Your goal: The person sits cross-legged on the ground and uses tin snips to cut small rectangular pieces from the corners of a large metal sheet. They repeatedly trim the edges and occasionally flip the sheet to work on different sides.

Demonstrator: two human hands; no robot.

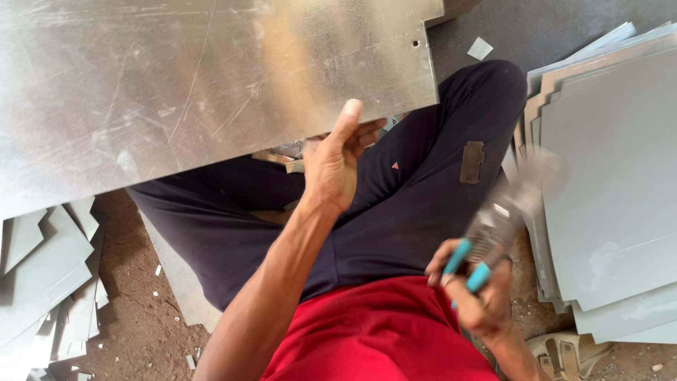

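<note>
My left hand (337, 161) grips the lower edge of a large shiny metal sheet (197, 77), thumb on its face, holding it up over my lap. A small hole shows near the sheet's right corner. My right hand (474, 293) is closed on the blue-handled tin snips (493, 233), whose blades point up and to the right and are blurred. The snips are apart from the sheet, down at my right side above my thigh.
I sit on a dirt floor in dark trousers (395, 212) and a red shirt. A stack of grey metal sheets (613, 176) lies to my right, smaller cut pieces (49, 282) to my left. Metal scraps lie under the raised sheet.
</note>
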